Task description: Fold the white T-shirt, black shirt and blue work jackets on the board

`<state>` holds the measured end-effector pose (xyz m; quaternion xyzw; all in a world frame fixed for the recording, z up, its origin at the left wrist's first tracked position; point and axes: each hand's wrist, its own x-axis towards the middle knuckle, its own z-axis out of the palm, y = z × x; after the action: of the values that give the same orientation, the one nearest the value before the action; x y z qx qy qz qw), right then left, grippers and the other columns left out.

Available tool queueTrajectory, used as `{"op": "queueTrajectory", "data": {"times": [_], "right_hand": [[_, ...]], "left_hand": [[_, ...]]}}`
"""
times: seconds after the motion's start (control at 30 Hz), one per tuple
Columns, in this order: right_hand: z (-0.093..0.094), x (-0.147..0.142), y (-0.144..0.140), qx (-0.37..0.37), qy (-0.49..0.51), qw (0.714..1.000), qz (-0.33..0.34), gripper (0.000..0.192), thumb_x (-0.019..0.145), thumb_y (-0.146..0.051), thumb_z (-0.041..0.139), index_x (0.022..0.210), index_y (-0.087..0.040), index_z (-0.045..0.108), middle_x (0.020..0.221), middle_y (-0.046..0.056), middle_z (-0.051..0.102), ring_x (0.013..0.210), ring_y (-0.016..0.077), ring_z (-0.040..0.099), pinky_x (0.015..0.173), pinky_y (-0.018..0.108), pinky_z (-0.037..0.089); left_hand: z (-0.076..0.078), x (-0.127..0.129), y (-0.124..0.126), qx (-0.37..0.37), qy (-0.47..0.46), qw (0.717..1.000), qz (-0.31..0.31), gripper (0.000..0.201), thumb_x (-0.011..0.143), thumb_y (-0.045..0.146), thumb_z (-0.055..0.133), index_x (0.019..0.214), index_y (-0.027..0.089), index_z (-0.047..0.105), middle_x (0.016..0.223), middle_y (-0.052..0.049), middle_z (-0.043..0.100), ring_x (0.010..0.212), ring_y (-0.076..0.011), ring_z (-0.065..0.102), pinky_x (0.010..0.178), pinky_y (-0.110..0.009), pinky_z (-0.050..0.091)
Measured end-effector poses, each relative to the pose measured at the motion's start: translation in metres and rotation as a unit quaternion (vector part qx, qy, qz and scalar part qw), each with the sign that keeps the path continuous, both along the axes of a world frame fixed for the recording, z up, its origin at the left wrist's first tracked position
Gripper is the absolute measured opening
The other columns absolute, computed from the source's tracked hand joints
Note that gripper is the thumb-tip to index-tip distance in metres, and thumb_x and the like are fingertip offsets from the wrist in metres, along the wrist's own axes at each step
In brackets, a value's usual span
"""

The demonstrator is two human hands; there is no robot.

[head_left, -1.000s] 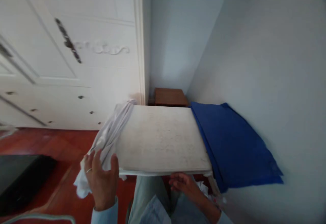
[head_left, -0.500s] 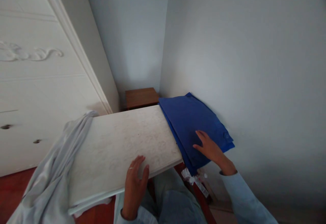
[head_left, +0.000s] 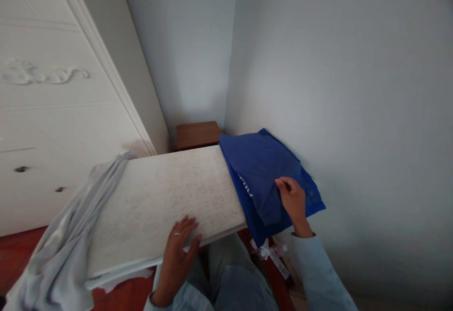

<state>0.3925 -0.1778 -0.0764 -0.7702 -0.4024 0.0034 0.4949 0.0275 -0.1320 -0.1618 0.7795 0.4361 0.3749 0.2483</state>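
Corner: pale walls (head_left: 318, 79) meet behind a brown wooden piece (head_left: 198, 135); a white cabinet (head_left: 38, 127) stands to the left.
Desk: its white, scuffed top (head_left: 170, 193) runs between a bunched grey cloth (head_left: 85, 221) on the left and a blue cloth (head_left: 253, 153) on the right.
Blue cloth: at the desk's right end, reaching toward the wall, one near corner poking past the desk's front edge; what bears its far side is hidden.
Layers: the upper layer (head_left: 264, 176) is drawn up near the right hand, baring the lower layer (head_left: 255, 226) and a white marking (head_left: 245, 185); whether these are two pieces or one fold, I cannot tell.
Right hand (head_left: 290, 197): narrow, thumb and fingertips together, apparently pinching the upper layer.
Left hand (head_left: 180, 252): loose and fairly wide, resting at the desk's front edge, holding nothing.
Pinch: best kept shallow, I judge, so that only the upper layer comes up.
Lift: raise it gently rather than dragging it sideways, as thin cloth would likely pull its neighbour along.
Steadying: the left hand is well apart from the blue cloth; pressing on the lower layer could stop slipping.
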Motion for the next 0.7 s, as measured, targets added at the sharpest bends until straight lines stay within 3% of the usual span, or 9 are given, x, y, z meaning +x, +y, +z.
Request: {"op": "queueTrajectory", "data": {"times": [0.07,0.1,0.13,0.2,0.27,0.4,0.6,0.67,0.7], "right_hand": [[0.014,-0.037,0.003,0.065,0.047,0.997,0.011,0.039,0.089,-0.055,0.051,0.083,-0.019,0.064,0.079,0.006,0.066,0.074,0.0213,0.059,0.072,0.034,0.047],[0.018,-0.06,0.005,0.076,0.058,0.992,0.079,0.037,0.092,-0.053,0.051,0.082,-0.02,0.063,0.078,0.005,0.065,0.073,0.0199,0.059,0.071,0.033,0.047],[0.022,-0.083,0.005,0.068,0.066,0.977,0.19,0.036,0.094,-0.05,0.051,0.078,-0.02,0.062,0.076,0.004,0.063,0.072,0.0187,0.058,0.071,0.032,0.046],[0.024,-0.124,0.003,0.012,0.101,0.894,0.436,0.034,0.094,-0.047,0.055,0.073,-0.021,0.063,0.073,0.001,0.061,0.069,0.0164,0.057,0.068,0.029,0.045],[0.023,-0.149,-0.005,-0.034,0.159,0.82,0.549,0.031,0.09,-0.047,0.062,0.073,-0.021,0.065,0.073,0.0,0.06,0.069,0.0158,0.057,0.067,0.029,0.045],[0.021,-0.145,-0.03,-0.11,0.288,0.749,0.587,0.026,0.086,-0.047,0.069,0.085,-0.021,0.071,0.078,0.001,0.064,0.072,0.0157,0.06,0.069,0.029,0.047],[0.017,-0.106,-0.062,-0.136,0.377,0.701,0.59,0.029,0.081,-0.043,0.076,0.094,-0.017,0.072,0.08,0.003,0.069,0.075,0.014,0.064,0.071,0.026,0.05],[0.014,-0.093,-0.07,-0.109,0.41,0.69,0.586,0.032,0.079,-0.043,0.078,0.095,-0.017,0.071,0.078,0.002,0.068,0.069,0.0125,0.063,0.065,0.024,0.049],[0.012,-0.086,-0.074,-0.089,0.425,0.687,0.583,0.034,0.078,-0.046,0.079,0.095,-0.018,0.071,0.077,0.002,0.068,0.064,0.0117,0.062,0.061,0.023,0.048]], "left_hand": [[0.01,0.004,-0.002,-0.068,-0.048,0.996,0.043,0.04,0.087,0.052,0.06,0.113,0.023,0.071,0.122,-0.009,0.071,0.126,-0.0301,0.059,0.114,-0.056,0.038],[0.018,0.008,-0.004,-0.101,-0.073,0.99,0.069,0.043,0.087,0.055,0.059,0.112,0.023,0.071,0.121,-0.01,0.071,0.124,-0.0304,0.06,0.111,-0.055,0.041],[0.027,0.012,-0.007,-0.129,-0.099,0.982,0.092,0.046,0.086,0.058,0.059,0.112,0.022,0.07,0.12,-0.01,0.071,0.121,-0.0307,0.061,0.108,-0.053,0.044],[0.044,0.019,-0.014,-0.165,-0.148,0.969,0.111,0.048,0.086,0.059,0.058,0.113,0.021,0.069,0.12,-0.011,0.071,0.117,-0.0303,0.064,0.102,-0.048,0.051],[0.058,0.024,-0.022,-0.172,-0.183,0.963,0.102,0.048,0.089,0.057,0.055,0.118,0.02,0.067,0.122,-0.012,0.07,0.115,-0.0291,0.065,0.098,-0.044,0.053],[0.065,0.027,-0.032,-0.12,-0.134,0.983,0.042,0.049,0.09,0.05,0.058,0.131,0.023,0.059,0.138,-0.012,0.06,0.127,-0.0297,0.057,0.106,-0.047,0.049],[0.064,0.054,-0.021,0.045,0.026,0.999,-0.006,0.066,0.08,0.047,0.072,0.139,0.023,0.054,0.156,-0.014,0.04,0.148,-0.0371,0.028,0.115,-0.062,0.032],[0.067,0.07,-0.013,0.072,0.066,0.995,-0.028,0.075,0.075,0.043,0.077,0.142,0.02,0.051,0.153,-0.016,0.045,0.147,-0.0386,0.029,0.116,-0.065,0.027],[0.068,0.076,-0.008,0.072,0.081,0.993,-0.04,0.069,0.076,0.036,0.075,0.139,0.019,0.053,0.147,-0.016,0.052,0.143,-0.0378,0.037,0.116,-0.065,0.027]]}}
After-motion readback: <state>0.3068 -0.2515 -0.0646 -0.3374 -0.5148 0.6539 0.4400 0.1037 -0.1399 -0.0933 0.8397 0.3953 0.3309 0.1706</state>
